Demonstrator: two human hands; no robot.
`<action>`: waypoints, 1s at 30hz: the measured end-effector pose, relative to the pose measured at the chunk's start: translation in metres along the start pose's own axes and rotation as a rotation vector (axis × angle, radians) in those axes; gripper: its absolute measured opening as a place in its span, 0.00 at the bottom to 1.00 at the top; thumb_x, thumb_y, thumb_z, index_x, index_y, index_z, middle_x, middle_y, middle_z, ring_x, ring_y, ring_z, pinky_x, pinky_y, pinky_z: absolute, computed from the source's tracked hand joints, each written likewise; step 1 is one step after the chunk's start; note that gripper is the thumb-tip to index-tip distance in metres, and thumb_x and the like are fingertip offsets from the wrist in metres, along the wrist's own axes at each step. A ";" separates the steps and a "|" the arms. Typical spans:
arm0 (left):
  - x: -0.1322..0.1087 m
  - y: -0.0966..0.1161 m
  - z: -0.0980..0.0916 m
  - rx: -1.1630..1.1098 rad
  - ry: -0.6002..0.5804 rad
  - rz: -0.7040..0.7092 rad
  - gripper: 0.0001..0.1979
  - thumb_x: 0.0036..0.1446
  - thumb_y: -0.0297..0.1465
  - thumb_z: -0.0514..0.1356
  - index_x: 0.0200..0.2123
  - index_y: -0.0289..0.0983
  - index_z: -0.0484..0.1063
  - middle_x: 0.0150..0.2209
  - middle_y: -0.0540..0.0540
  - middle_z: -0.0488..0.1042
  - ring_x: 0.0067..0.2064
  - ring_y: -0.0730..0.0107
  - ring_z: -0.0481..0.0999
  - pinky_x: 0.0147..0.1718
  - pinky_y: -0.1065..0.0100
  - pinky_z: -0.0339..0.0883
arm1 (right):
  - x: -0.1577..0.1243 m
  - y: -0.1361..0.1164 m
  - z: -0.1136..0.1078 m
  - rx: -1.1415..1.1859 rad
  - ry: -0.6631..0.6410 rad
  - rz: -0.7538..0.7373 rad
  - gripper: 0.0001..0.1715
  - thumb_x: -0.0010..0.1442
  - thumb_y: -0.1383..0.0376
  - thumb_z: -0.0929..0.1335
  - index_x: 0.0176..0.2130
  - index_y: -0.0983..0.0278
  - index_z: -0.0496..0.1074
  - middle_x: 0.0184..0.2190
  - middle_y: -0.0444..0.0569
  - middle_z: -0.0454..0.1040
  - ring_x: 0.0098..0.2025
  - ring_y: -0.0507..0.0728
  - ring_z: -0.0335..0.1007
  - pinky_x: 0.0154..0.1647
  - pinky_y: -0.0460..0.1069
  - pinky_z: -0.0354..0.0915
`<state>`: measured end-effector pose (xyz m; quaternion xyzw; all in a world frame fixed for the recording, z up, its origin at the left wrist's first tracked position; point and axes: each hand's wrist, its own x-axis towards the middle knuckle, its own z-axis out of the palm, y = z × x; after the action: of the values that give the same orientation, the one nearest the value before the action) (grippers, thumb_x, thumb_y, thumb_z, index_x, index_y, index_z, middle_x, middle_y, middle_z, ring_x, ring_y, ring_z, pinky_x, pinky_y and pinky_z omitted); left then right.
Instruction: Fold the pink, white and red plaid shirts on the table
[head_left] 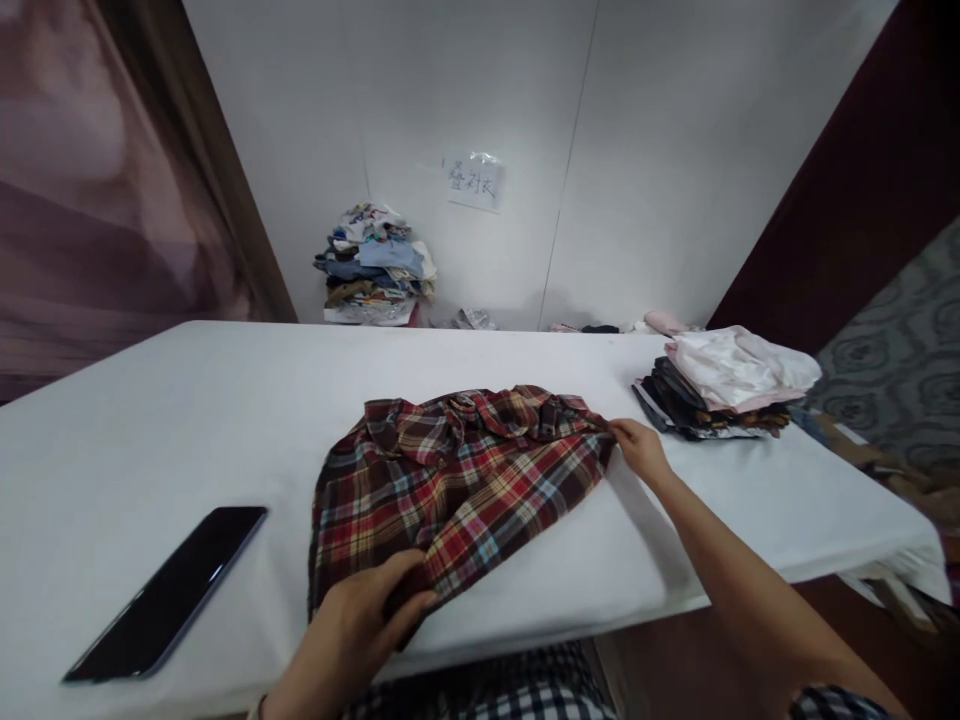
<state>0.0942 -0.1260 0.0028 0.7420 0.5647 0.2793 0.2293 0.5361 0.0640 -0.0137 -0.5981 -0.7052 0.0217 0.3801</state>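
Note:
A plaid shirt (450, 480) in dark red, brown and blue checks lies partly bunched on the white table, its far edge rumpled. My left hand (367, 610) grips the near edge of the cloth between thumb and fingers, close to the table's front edge. Stretched out to the right, my right hand (637, 447) pinches the shirt's right corner, and the fabric runs fairly taut between the two hands. Parts of the shirt under the folds are hidden.
A black phone-like slab (169, 595) lies at the left on the table (247, 400). Folded clothes (739, 370) are stacked at the right. Behind the table, a tall clothes pile (379, 260) stands by the wall, beside a paper sign (475, 182) with handwriting.

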 end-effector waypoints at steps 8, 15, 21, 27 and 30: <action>0.013 0.040 -0.012 -0.224 -0.222 -0.016 0.13 0.56 0.43 0.58 0.37 0.43 0.76 0.34 0.50 0.78 0.37 0.64 0.76 0.35 0.71 0.69 | -0.054 -0.057 0.016 0.145 -0.367 -0.342 0.29 0.52 0.70 0.64 0.54 0.57 0.71 0.57 0.52 0.68 0.59 0.63 0.59 0.60 0.62 0.55; 0.015 0.025 -0.025 -0.411 -0.091 -0.227 0.19 0.53 0.47 0.56 0.36 0.40 0.77 0.34 0.48 0.78 0.36 0.63 0.75 0.34 0.70 0.69 | -0.068 -0.050 0.015 0.160 -0.393 -0.223 0.14 0.61 0.66 0.60 0.34 0.62 0.74 0.32 0.50 0.73 0.36 0.57 0.68 0.40 0.53 0.65; 0.021 0.020 -0.019 -0.401 -0.115 -0.283 0.19 0.54 0.47 0.56 0.34 0.39 0.76 0.32 0.49 0.76 0.36 0.63 0.74 0.35 0.70 0.66 | -0.036 -0.044 0.002 0.227 -0.185 -0.160 0.11 0.60 0.64 0.61 0.36 0.60 0.72 0.35 0.49 0.74 0.39 0.58 0.70 0.42 0.53 0.67; 0.028 0.015 -0.008 -0.244 -0.131 -0.211 0.17 0.57 0.45 0.54 0.30 0.39 0.74 0.29 0.51 0.74 0.34 0.66 0.72 0.34 0.70 0.63 | 0.067 -0.063 0.034 -0.044 -0.324 0.013 0.22 0.58 0.59 0.66 0.52 0.62 0.70 0.58 0.54 0.66 0.60 0.61 0.59 0.60 0.56 0.56; 0.022 0.013 -0.008 -0.247 -0.128 -0.211 0.18 0.58 0.45 0.53 0.28 0.39 0.73 0.28 0.51 0.72 0.33 0.67 0.71 0.34 0.70 0.62 | 0.093 -0.066 0.065 -0.080 -0.415 0.111 0.28 0.48 0.58 0.73 0.49 0.64 0.73 0.52 0.57 0.72 0.55 0.66 0.65 0.55 0.57 0.60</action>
<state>0.1026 -0.1074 0.0204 0.6610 0.5852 0.2730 0.3822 0.4459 0.1527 0.0196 -0.6334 -0.7345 0.1373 0.2012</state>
